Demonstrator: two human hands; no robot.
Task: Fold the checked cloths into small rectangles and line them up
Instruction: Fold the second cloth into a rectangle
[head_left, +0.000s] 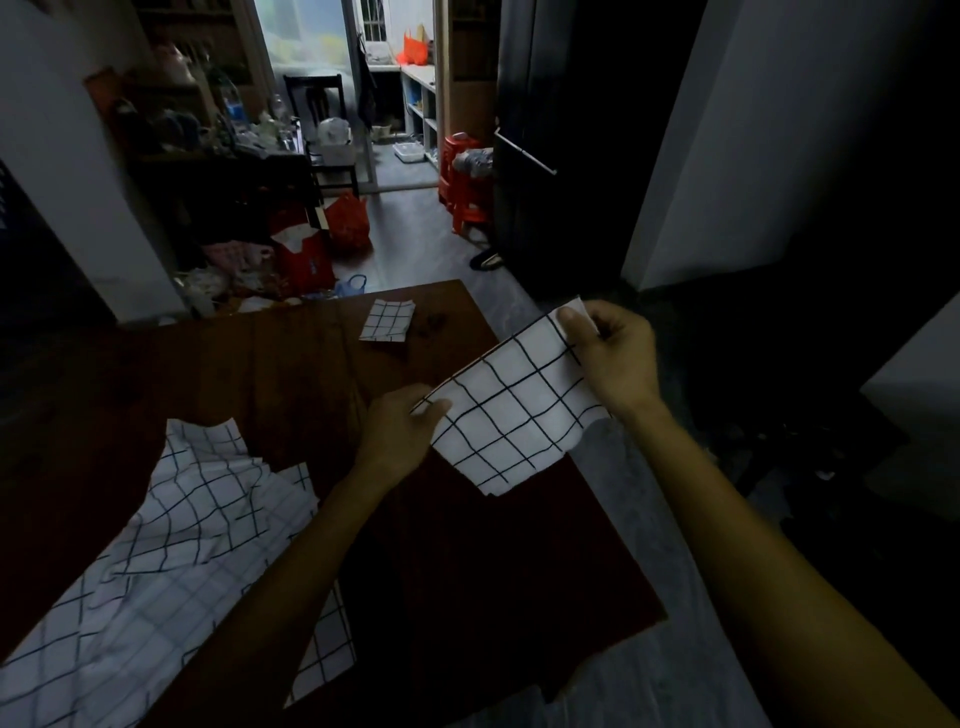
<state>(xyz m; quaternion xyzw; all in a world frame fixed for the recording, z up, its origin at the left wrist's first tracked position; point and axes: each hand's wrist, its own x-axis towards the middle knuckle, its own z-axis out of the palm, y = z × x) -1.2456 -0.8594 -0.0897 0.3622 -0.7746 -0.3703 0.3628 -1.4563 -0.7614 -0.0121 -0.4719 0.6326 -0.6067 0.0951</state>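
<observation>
This is a dim, lived-in home. A dark wooden table (291, 374) stands in a room with a grey floor, and beyond it a cluttered dark sideboard (218, 156), red plastic bags (349, 221), stacked red plastic stools (461, 182) and a black wooden chair (322, 119) lead toward a bright back room with white open shelves (423, 106).

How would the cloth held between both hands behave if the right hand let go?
Probably floppy: the cloth sags between the left hand and right hand. Likely light, since fingertip pinches hold it up. It would probably droop from the left hand.
</observation>
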